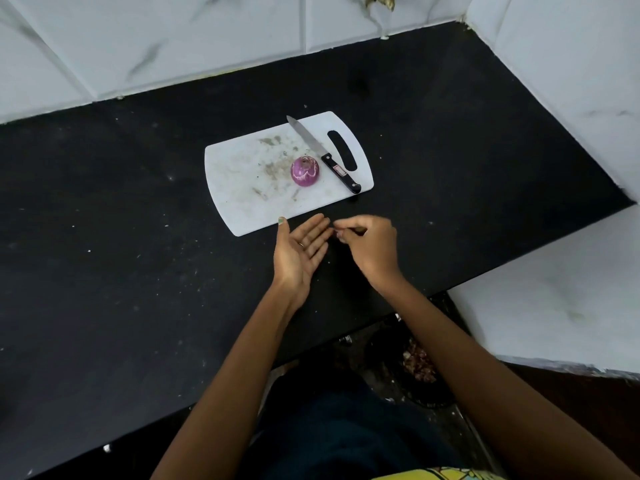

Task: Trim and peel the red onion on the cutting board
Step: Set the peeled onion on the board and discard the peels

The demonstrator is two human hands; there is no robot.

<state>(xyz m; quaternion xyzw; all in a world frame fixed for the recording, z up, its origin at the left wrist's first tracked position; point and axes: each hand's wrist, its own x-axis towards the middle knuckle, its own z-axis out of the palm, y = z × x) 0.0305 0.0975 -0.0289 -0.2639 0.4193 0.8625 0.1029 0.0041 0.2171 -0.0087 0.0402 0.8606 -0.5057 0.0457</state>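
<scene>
A purple red onion (305, 171) stands on the stained white cutting board (242, 188), its cut end facing up. A black-handled knife (322, 154) lies on the board just right of the onion, blade pointing away from me. Near the board's front edge, my left hand (300, 252) is held palm up with straight fingers and holds nothing. My right hand (370, 245) hovers beside it with fingers curled, their tips close to the left fingertips; I cannot tell whether it pinches anything. Both hands are apart from the onion and the knife.
The board lies on a black countertop (138, 254) against white marbled wall tiles (173, 46). A white side wall (571, 81) closes the right. Below the counter's front edge sits a dark bin (420, 368) with scraps inside.
</scene>
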